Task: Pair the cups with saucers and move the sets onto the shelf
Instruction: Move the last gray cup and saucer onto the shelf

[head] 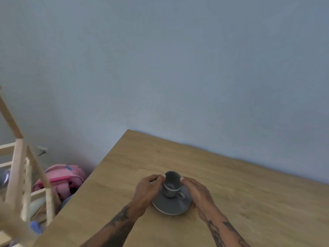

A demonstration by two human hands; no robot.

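A grey cup (171,186) with a small handle stands on a grey saucer (173,205) on the wooden table (249,202). My left hand (146,190) grips the set from the left, thumb at the cup's rim and fingers along the saucer's edge. My right hand (196,192) holds it from the right in the same way. A pale wooden shelf frame (19,168) stands at the far left, beyond the table's edge.
A pink bag (65,177) lies on the floor between the shelf and the table's left edge. A blue-grey wall (178,68) runs behind the table. Small blue and light items sit low by the shelf.
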